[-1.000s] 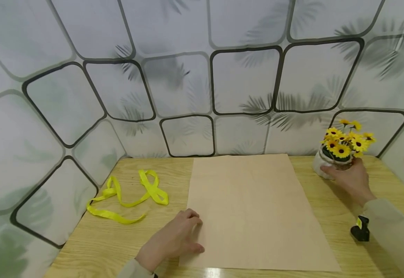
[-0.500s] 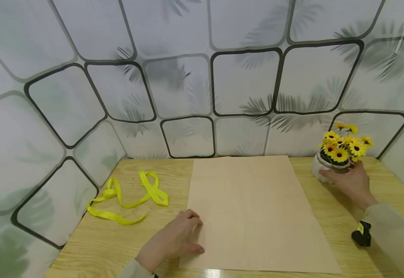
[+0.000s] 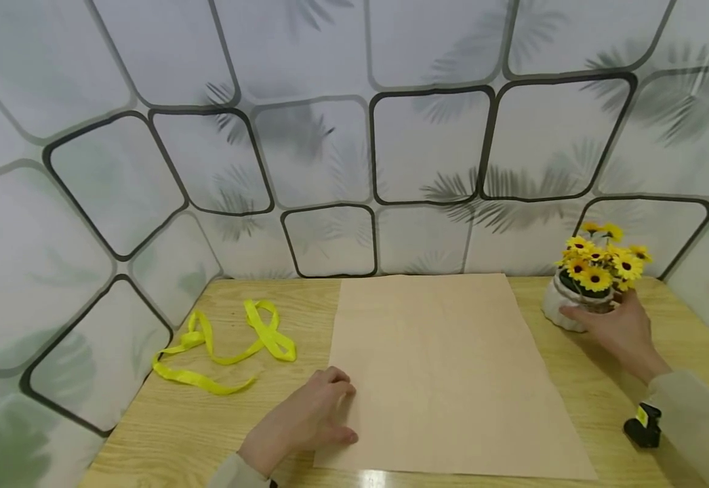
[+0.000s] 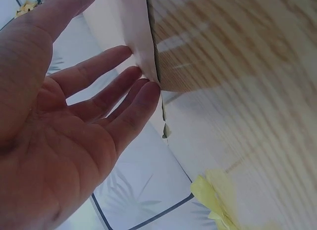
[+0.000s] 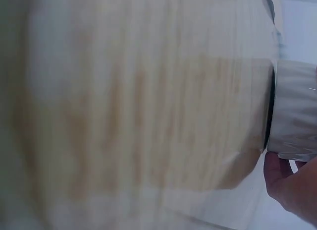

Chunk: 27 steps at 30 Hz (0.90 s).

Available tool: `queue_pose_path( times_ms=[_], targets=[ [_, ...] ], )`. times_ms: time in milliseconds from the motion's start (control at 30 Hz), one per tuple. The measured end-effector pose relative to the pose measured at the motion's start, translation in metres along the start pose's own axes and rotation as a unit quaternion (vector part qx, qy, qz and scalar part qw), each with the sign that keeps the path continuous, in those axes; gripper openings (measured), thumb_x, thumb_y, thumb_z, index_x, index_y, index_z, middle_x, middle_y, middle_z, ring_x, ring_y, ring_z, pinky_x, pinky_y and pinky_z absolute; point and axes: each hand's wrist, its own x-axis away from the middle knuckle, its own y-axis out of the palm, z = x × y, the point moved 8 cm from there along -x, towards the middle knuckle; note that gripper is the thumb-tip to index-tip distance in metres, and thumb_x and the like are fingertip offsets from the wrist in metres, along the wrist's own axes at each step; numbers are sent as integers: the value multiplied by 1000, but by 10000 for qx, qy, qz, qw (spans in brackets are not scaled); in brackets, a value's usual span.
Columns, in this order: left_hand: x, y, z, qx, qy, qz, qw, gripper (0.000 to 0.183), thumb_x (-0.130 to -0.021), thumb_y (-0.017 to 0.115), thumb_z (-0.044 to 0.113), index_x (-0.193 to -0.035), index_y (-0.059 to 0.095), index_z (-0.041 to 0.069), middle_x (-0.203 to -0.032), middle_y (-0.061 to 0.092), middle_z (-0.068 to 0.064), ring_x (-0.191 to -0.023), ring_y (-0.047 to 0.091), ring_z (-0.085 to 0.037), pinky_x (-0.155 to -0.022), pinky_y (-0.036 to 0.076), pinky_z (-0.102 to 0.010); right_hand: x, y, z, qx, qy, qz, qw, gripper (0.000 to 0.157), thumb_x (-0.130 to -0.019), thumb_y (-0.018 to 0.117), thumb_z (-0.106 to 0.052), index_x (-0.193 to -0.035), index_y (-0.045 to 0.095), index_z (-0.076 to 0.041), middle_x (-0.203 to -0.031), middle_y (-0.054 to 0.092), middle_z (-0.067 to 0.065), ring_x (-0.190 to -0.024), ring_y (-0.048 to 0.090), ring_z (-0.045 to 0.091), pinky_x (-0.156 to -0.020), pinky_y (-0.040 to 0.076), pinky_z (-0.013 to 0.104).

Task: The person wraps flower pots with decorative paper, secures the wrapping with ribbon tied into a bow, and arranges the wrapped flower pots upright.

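At two o'clock from the paper (image 3: 446, 379), the white pot (image 3: 557, 305) of yellow flowers (image 3: 601, 268) is grasped by the right hand (image 3: 623, 335), by which its near side is partly hidden. Whether its base is lifted cannot be told; in the right wrist view it is cut off at three o'clock. At eight o'clock, the paper's edge is touched by the left hand (image 3: 308, 417), fingers relaxed. Yellow ribbon (image 3: 266, 335) is seen at ten o'clock, cropped in the left wrist view.

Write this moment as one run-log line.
Left hand: touches rectangular tan paper sheet | Right hand: grips round white pot of yellow flowers | Looped yellow ribbon: on wooden table
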Motion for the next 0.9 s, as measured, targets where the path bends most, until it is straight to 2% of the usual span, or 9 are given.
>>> queue_pose_path(
  times_ms=[233, 333, 400, 467, 567, 667, 900],
  targets=[
    [2, -1, -1, -31, 30, 19, 10000, 60, -82, 86, 42, -127, 68, 7, -135, 59, -9, -122, 57, -25, -103, 54, -40, 6, 1, -8, 32, 60, -31, 10000, 118, -86, 77, -57, -163, 6, -2, -161, 23, 37, -140, 30, 62, -104, 33, 75],
    [2, -1, -1, 27, 24, 42, 10000, 59, -82, 86, 42, -127, 68, 8, -137, 58, -9, -123, 57, -25, -104, 53, -42, 10, 5, -16, -90, -72, -103, 9999, 115, -87, 77, -54, -163, 8, -3, -161, 25, 36, -139, 32, 59, -103, 35, 72],
    [3, -2, -1, 47, 39, 68, 10000, 58, -82, 86, 41, -127, 68, 9, -137, 58, -9, -124, 57, -25, -104, 53, -42, 13, 8, -23, -167, -246, -138, 9995, 111, -88, 78, -49, -163, 10, -4, -160, 28, 33, -137, 36, 53, -100, 43, 58],
    [4, -2, -1, 86, 43, 85, 9999, 57, -82, 86, 40, -127, 68, 9, -138, 58, -9, -125, 56, -26, -105, 53, -43, 17, 11, -31, -191, -444, -151, 9987, 106, -89, 78, -45, -163, 13, -6, -157, 34, 31, -128, 45, 40, -93, 47, 38],
    [4, -2, 0, 117, 50, 63, 9999, 56, -83, 86, 40, -126, 68, 9, -138, 58, -10, -126, 56, -26, -105, 53, -43, 24, 17, -42, -203, -713, -195, 9971, 102, -90, 79, -42, -163, 16, -11, -152, 39, 27, -110, 51, 10, -77, 41, 15],
    [5, -1, 1, 146, 42, 32, 9999, 55, -83, 85, 40, -126, 68, 9, -137, 58, -9, -126, 56, -26, -104, 53, -43, 29, 25, -53, -243, -855, -284, 9956, 101, -90, 79, -41, -163, 17, -13, -150, 41, 25, -102, 45, -4, -73, 40, 8],
    [4, 0, 0, 85, 91, 45, 9999, 53, -84, 84, 40, -125, 69, 9, -134, 59, -6, -122, 58, -23, -103, 54, -41, 40, 45, -76, -607, -969, -552, 9919, 98, -90, 81, -34, -161, 20, -8, -150, 42, 22, -105, 46, 0, -73, 47, 8]
  ],
)
